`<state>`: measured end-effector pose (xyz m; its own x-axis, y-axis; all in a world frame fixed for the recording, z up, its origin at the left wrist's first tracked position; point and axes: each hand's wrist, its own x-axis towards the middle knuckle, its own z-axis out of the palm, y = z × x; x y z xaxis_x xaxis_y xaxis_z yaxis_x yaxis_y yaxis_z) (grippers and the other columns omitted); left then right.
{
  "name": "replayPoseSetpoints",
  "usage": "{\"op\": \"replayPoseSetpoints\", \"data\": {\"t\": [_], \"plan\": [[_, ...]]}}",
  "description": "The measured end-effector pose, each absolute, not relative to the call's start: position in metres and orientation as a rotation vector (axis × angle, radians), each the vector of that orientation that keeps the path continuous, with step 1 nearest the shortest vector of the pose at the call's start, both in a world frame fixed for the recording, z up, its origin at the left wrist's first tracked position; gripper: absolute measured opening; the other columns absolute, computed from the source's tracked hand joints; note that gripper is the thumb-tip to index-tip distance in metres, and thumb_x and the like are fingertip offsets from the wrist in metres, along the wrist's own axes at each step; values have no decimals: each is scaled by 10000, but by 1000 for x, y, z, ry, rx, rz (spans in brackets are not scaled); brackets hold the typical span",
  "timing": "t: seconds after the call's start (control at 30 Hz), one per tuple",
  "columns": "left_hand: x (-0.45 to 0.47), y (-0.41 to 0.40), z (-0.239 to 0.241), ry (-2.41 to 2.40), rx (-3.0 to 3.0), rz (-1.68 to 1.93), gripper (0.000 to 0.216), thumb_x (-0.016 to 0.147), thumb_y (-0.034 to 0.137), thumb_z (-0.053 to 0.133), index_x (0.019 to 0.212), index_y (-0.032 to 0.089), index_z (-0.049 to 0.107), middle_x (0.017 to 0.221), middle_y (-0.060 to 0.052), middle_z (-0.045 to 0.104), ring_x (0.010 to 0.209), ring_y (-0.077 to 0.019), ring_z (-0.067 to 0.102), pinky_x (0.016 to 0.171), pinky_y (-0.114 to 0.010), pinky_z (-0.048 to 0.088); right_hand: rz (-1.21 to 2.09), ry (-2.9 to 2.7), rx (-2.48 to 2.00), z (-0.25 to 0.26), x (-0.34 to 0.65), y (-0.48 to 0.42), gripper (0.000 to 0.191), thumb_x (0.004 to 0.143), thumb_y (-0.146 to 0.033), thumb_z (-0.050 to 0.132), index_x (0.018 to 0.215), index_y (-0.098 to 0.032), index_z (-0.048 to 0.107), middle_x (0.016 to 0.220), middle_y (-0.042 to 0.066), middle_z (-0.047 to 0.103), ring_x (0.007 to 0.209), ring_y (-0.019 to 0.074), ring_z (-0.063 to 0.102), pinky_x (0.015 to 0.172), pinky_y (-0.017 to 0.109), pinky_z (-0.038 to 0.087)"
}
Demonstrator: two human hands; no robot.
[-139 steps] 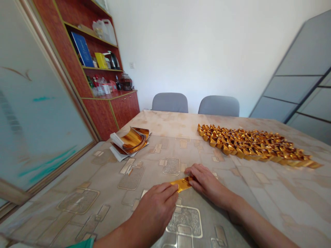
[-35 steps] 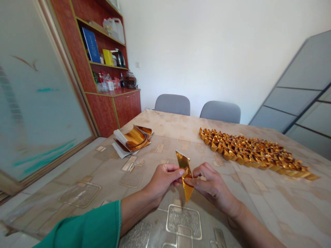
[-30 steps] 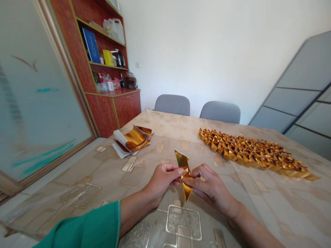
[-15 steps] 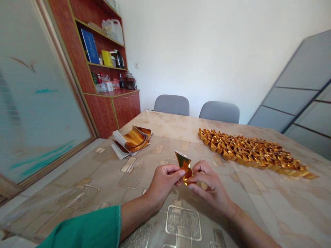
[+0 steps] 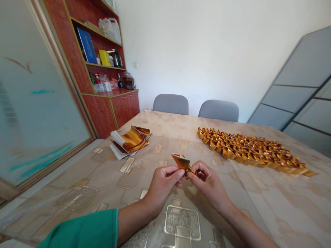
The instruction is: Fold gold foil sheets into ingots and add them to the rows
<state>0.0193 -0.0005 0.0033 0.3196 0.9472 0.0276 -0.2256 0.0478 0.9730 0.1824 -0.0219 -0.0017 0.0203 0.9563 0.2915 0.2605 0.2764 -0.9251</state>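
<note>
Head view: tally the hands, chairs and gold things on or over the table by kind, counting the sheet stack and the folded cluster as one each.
Hands: 2 (left hand, right hand)
Chairs: 2 (left chair, right chair)
Held gold piece: 1
Sheet stack: 1
Folded cluster: 1
Total: 7

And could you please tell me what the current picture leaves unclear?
In the head view:
Folded foil piece, lower part: hidden by the left hand and right hand.
Gold pieces, exact count: they overlap.
Grey chairs, seats: behind the table.
Blue item, markings: too small.
Green sleeve: cut off by the bottom edge.
</note>
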Motion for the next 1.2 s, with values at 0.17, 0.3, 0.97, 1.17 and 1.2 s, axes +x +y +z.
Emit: {"op": "replayPoseSetpoints", "data": {"t": [0.17,0.3,0.97,1.17,1.2], "plan": [[19,-1,2,803,1207,1022,253,744,395,732,689,150,762,671,-36,689,606,-134,547,560,-221,428,575,-1636,-1189,1,183,-24,180,836,-261,687,698,-224,576,747,7,564,693,175,522,621,293,385],[19,1,-1,771,1202,1009,243,729,378,747,655,147,751,616,-22,658,578,-123,525,554,-219,415,504,-1691,-1187,1,183,-26,187,846,-233,690,704,-223,569,759,3,560,729,175,523,642,287,386],[23,2,-7,789,893,981,325,610,401,873,733,126,751,698,-25,676,624,-96,553,601,-203,429,915,-1441,-1120,0,182,-24,227,825,-379,701,718,-215,585,681,-7,600,634,154,517,604,285,391],[22,3,-6,785,801,1019,320,575,372,892,738,141,743,709,-10,674,636,-91,565,632,-204,457,945,-1464,-1092,0,188,-23,197,877,-411,648,791,-233,641,750,8,627,700,172,558,645,302,423],[22,3,-6,783,807,1020,310,582,365,888,737,140,742,702,-8,670,631,-88,559,627,-199,452,928,-1468,-1096,0,189,-23,198,868,-407,659,778,-231,639,744,8,626,698,172,559,642,302,424]]}}
